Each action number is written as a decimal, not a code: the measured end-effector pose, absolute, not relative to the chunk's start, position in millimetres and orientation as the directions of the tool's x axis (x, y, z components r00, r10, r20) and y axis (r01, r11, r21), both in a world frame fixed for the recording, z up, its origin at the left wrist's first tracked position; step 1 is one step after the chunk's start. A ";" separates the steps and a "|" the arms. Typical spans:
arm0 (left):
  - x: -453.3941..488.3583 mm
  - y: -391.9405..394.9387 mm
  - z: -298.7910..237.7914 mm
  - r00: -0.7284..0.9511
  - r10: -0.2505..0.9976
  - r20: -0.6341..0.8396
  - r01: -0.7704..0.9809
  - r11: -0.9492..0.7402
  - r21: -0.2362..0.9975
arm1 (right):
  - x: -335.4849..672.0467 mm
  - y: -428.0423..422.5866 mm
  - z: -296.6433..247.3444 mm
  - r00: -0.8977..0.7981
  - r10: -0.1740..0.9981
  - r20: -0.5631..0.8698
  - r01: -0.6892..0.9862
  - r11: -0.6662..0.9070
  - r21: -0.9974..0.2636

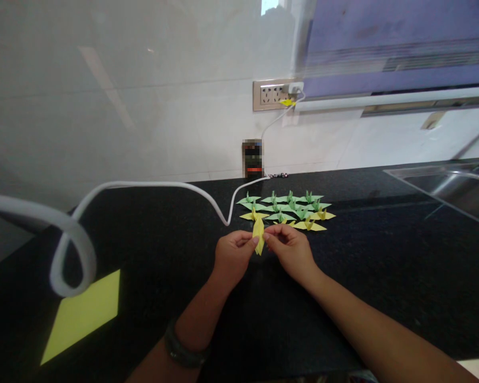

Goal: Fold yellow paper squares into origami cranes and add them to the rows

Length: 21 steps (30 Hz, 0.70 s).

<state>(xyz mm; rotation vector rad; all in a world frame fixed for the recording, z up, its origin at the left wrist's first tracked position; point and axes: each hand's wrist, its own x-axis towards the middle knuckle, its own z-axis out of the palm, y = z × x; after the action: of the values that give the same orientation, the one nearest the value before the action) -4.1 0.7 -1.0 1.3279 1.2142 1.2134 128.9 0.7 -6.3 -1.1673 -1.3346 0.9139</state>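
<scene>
A narrow, folded piece of yellow paper (pixel 258 234) is held upright above the black countertop. My left hand (pixel 234 255) pinches its left side between thumb and fingers. From the right, my right hand (pixel 290 249) is closed on the opposite edge, fingertips together. Just beyond my hands stand rows of folded paper cranes: several green cranes (pixel 280 217) and, nearer to me, yellow cranes (pixel 310 225). Part of one yellow crane is hidden behind my right hand.
A white cable (pixel 171 184) curls across the left of the counter (pixel 163 229). Yellow paper sheets (pixel 88 314) lie below its loop. A phone-like device (pixel 253 158) leans on the wall under a socket (pixel 268 96). A sink (pixel 459 186) is at the right.
</scene>
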 end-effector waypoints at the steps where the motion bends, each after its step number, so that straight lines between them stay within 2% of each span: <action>1: -4.2 0.8 -1.3 0.019 0.997 0.070 0.074 -0.071 0.995 | 128.9 1.0 -5.3 0.065 0.973 0.220 0.127 0.210 -0.969; 9: -3.7 0.4 -1.5 0.034 0.998 0.056 0.074 -0.059 0.996 | 128.5 1.4 -7.2 -0.035 0.982 0.187 0.132 0.190 -0.973; 16: -1.9 -3.1 4.9 0.137 0.988 0.069 0.072 -0.079 0.994 | 131.2 0.5 -8.4 0.090 0.951 0.296 0.306 0.257 -0.917; 21: -0.5 -3.1 2.7 0.135 0.988 0.069 0.088 -0.081 0.993 | 131.4 -1.7 -10.6 0.106 0.929 0.354 0.398 0.287 -0.871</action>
<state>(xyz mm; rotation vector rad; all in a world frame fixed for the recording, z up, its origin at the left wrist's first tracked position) -0.5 -3.1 2.7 1.3925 1.1411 1.1193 131.4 -1.7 -10.6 -1.2946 -1.4829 0.6221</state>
